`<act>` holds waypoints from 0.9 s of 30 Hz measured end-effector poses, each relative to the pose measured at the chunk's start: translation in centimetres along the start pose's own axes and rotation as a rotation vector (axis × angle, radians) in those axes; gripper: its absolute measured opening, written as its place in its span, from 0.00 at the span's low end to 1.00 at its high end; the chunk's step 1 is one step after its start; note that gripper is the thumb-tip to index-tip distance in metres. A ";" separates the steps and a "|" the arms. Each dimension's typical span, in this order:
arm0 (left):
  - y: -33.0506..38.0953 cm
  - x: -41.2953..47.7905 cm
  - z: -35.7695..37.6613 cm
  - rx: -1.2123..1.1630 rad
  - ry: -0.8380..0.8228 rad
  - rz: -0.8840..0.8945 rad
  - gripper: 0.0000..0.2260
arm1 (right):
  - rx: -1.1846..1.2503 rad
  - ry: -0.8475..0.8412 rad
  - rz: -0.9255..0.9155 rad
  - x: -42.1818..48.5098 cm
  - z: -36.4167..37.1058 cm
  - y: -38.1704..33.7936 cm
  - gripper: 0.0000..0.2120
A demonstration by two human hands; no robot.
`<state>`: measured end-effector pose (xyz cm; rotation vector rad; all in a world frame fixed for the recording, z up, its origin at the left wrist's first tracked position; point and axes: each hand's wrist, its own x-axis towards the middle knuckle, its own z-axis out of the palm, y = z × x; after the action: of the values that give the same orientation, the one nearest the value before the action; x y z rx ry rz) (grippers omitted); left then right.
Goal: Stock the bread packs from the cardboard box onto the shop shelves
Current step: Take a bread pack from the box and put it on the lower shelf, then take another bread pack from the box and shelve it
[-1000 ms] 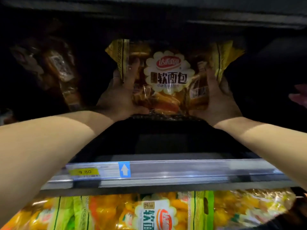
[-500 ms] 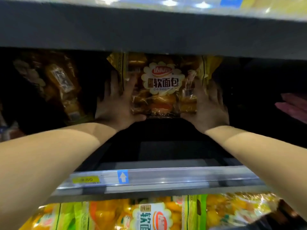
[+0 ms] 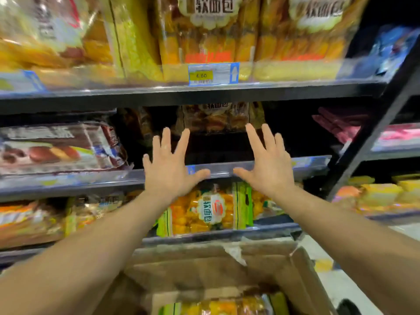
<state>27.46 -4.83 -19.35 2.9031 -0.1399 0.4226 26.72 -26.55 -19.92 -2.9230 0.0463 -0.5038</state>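
A yellow bread pack (image 3: 218, 119) stands at the back of the dark middle shelf (image 3: 250, 165), its top hidden by the shelf above. My left hand (image 3: 170, 169) and my right hand (image 3: 266, 164) hover in front of that shelf's edge with fingers spread, holding nothing and clear of the pack. Below my arms the open cardboard box (image 3: 227, 271) shows more bread packs (image 3: 227, 305) with yellow and green wrapping at the frame's bottom.
The top shelf (image 3: 204, 89) carries yellow bread packs and a 6.60 price tag (image 3: 212, 73). Brown packs (image 3: 59, 148) lie on the middle shelf at left. A yellow-green pack (image 3: 209, 210) sits on the lower shelf. A black upright (image 3: 372, 137) frames the right side.
Both hands let go of the bread pack and drew back out of the shelf, fingers spreading. The pack stays at the shelf's back. My view pulled back, showing the box.
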 end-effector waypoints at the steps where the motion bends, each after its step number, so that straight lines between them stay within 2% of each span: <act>1: -0.2 -2.2 -0.7 -0.003 -0.018 -0.006 0.46 | 0.030 -0.015 0.007 -1.7 -0.9 -0.2 0.49; 6: -1.3 -11.1 -4.5 0.024 -0.080 -0.039 0.45 | 0.095 -0.081 0.074 -10.4 -4.2 -1.4 0.49; 14: 0.0 -21.6 -6.2 0.080 -0.141 -0.005 0.45 | 0.121 -0.187 0.037 -21.5 -6.4 -3.0 0.49; 21: 0.3 -26.3 -3.5 0.077 -0.310 0.026 0.46 | 0.098 -0.334 0.012 -26.9 -5.4 -1.6 0.51; 27: -1.6 -27.6 0.3 0.003 -0.554 -0.049 0.48 | 0.123 -0.575 0.043 -27.6 -2.3 -0.3 0.53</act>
<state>1.42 -1.57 -27.94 2.9365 -0.1468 -0.3980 -0.09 -24.97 -26.80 -2.8176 0.0022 0.3360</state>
